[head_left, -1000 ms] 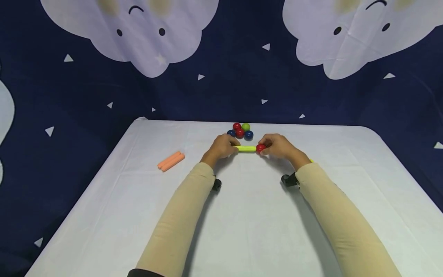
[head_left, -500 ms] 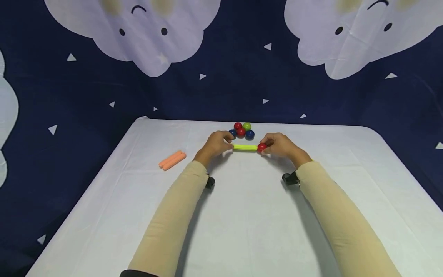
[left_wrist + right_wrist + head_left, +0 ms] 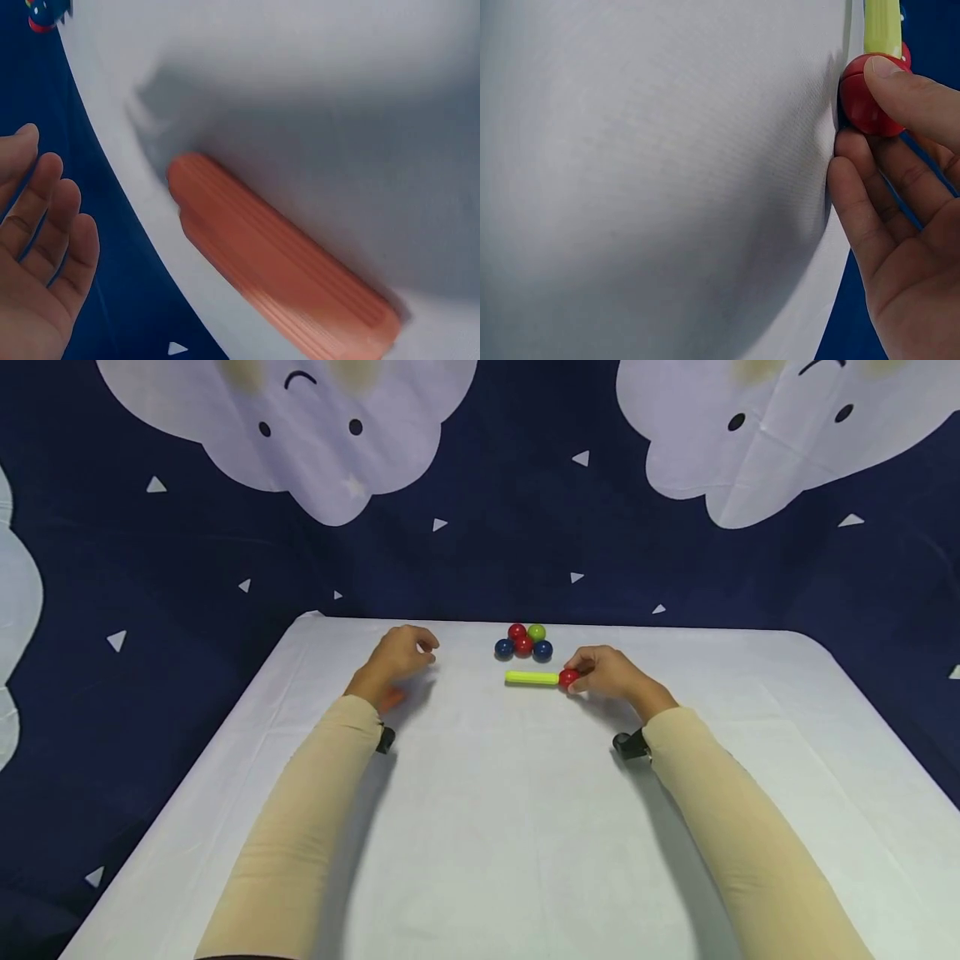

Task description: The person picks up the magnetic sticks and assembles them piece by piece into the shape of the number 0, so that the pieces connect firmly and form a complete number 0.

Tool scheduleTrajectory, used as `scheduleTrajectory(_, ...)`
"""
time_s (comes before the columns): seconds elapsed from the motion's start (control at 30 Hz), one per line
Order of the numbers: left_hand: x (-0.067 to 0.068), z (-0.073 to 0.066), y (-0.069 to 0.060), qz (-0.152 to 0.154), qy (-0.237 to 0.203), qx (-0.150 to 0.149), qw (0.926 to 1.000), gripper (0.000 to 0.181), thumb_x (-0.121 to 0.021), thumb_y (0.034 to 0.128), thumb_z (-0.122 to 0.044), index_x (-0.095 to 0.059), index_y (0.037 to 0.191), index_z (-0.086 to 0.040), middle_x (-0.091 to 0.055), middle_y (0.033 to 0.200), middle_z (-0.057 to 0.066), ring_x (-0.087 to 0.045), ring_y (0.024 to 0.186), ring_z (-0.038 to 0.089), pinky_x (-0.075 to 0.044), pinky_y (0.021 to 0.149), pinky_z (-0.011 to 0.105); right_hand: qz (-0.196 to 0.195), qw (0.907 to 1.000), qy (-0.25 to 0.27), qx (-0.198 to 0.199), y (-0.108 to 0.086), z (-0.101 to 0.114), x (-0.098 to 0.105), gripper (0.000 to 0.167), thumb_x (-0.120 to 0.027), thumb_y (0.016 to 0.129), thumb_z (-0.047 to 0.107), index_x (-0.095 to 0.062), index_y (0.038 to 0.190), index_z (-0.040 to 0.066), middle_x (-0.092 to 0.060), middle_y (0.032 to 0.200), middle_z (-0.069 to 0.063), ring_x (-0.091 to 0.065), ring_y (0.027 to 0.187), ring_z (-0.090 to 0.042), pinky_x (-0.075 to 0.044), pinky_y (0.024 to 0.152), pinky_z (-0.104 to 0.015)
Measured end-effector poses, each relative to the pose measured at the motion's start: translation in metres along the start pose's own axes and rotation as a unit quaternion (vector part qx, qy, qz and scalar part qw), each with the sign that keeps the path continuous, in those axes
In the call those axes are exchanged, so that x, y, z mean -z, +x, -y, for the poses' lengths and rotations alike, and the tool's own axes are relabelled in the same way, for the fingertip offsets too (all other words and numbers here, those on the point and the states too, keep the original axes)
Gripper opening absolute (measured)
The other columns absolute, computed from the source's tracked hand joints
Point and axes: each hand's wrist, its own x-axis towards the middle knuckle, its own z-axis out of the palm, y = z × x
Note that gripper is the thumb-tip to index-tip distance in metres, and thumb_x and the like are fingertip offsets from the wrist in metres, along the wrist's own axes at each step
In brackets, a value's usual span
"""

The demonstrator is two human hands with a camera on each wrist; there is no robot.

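Observation:
Between thumb and fingers, my right hand [image 3: 609,675] pinches a red ball [image 3: 568,680] joined to one end of a yellow-green stick [image 3: 531,677]. In the right wrist view the thumb presses on the red ball [image 3: 870,97], and the stick [image 3: 883,28] runs away from it. My left hand [image 3: 397,658] is in the air over the left part of the table with loose fingers and nothing in them. Beneath its wrist lie orange sticks [image 3: 393,698], mostly hidden in the head view. The left wrist view shows these orange sticks [image 3: 277,262] side by side.
Behind the yellow-green stick sits a cluster of balls: red [image 3: 523,646], dark blue [image 3: 542,650] and green [image 3: 536,632] among them. The white cloth-covered table [image 3: 510,827] ends at a dark blue backdrop [image 3: 480,560] with cloud prints.
My left hand has let go of the yellow-green stick's left end and moved left, over the orange sticks. The right hand stays on the red ball, almost unmoved.

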Motion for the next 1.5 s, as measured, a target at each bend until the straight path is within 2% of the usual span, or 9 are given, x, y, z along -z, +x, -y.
scheduleTrajectory(0.17, 0.001, 0.005, 0.003, -0.006, -0.005, -0.001, 1.0, 0.033, -0.063, 0.0931, -0.012, -0.066, 0.125, -0.004, -0.067, 0.124, 0.017, -0.061, 0.117, 0.032, -0.047, 0.102, 0.044, -0.001, 1.0, 0.0, 0.006, 0.001, -0.002, 0.001, 0.031, -0.074, 0.086, 0.008, -0.065, 0.115, 0.005, -0.068, 0.119, -0.016, -0.06, 0.106, -0.026, -0.046, 0.093, -0.035)
scheduleTrajectory(0.27, -0.006, 0.001, 0.011, -0.005, -0.004, -0.002, 1.0, 0.033, -0.063, 0.0941, -0.015, -0.066, 0.126, -0.006, -0.066, 0.125, 0.016, -0.06, 0.118, 0.031, -0.047, 0.102, 0.045, 0.0, 1.0, 0.001, 0.006, 0.0, -0.004, 0.002, 0.031, -0.074, 0.086, 0.007, -0.065, 0.115, 0.005, -0.068, 0.119, -0.017, -0.06, 0.107, -0.026, -0.046, 0.093, -0.035)
scheduleTrajectory(0.5, -0.024, -0.011, 0.028, -0.009, 0.039, -0.018, 0.9991, 0.033, -0.06, 0.0958, -0.018, -0.065, 0.128, -0.012, -0.063, 0.128, 0.012, -0.059, 0.12, 0.03, -0.047, 0.102, 0.046, -0.001, 1.0, -0.001, 0.008, 0.001, -0.003, -0.001, 0.03, -0.074, 0.086, 0.007, -0.065, 0.115, 0.005, -0.068, 0.12, -0.016, -0.06, 0.107, -0.026, -0.047, 0.094, -0.035)
scheduleTrajectory(0.83, -0.04, -0.034, 0.041, 0.017, 0.05, -0.045, 0.9976, 0.042, -0.057, 0.096, -0.011, -0.059, 0.137, -0.02, -0.052, 0.137, 0.01, -0.053, 0.126, 0.028, -0.045, 0.106, 0.045, -0.004, 1.0, -0.002, 0.006, 0.0, -0.002, -0.003, 0.03, -0.075, 0.085, 0.007, -0.066, 0.113, 0.007, -0.069, 0.119, -0.015, -0.061, 0.107, -0.026, -0.048, 0.094, -0.036)
scheduleTrajectory(1.03, -0.052, -0.043, 0.045, 0.038, 0.037, -0.034, 0.998, 0.046, -0.052, 0.0971, -0.008, -0.057, 0.14, -0.022, -0.049, 0.14, 0.01, -0.052, 0.127, 0.027, -0.044, 0.107, 0.044, -0.008, 0.9999, 0.0, 0.013, -0.001, 0.001, -0.002, 0.03, -0.076, 0.084, 0.004, -0.065, 0.112, 0.004, -0.069, 0.118, -0.017, -0.061, 0.107, -0.026, -0.048, 0.094, -0.036)
scheduleTrajectory(1.2, -0.059, -0.047, 0.047, 0.05, 0.041, -0.032, 0.9974, 0.047, -0.055, 0.0982, -0.013, -0.054, 0.143, -0.025, -0.047, 0.143, 0.009, -0.05, 0.13, 0.027, -0.044, 0.108, 0.044, -0.008, 0.9999, -0.002, 0.012, 0.0, 0.0, -0.004, 0.03, -0.076, 0.084, 0.004, -0.065, 0.112, 0.004, -0.069, 0.119, -0.017, -0.062, 0.107, -0.026, -0.048, 0.094, -0.036)
scheduleTrajectory(1.33, -0.062, -0.049, 0.049, 0.037, 0.035, -0.031, 0.9982, 0.042, -0.058, 0.0977, -0.016, -0.059, 0.139, -0.022, -0.05, 0.142, 0.009, -0.05, 0.131, 0.027, -0.044, 0.108, 0.044, -0.006, 0.9999, -0.001, 0.013, 0.0, 0.0, -0.004, 0.03, -0.075, 0.085, 0.004, -0.065, 0.113, 0.004, -0.069, 0.12, -0.017, -0.061, 0.109, -0.026, -0.048, 0.096, -0.037)
scheduleTrajectory(1.5, -0.062, -0.05, 0.05, -0.003, -0.004, -0.016, 0.9999, 0.033, -0.059, 0.0958, -0.013, -0.066, 0.128, -0.016, -0.055, 0.14, 0.009, -0.053, 0.129, 0.028, -0.044, 0.107, 0.045, -0.005, 0.9999, 0.0, 0.016, 0.0, 0.001, -0.003, 0.03, -0.075, 0.085, 0.004, -0.065, 0.112, 0.004, -0.069, 0.118, -0.017, -0.062, 0.106, -0.026, -0.048, 0.093, -0.036)
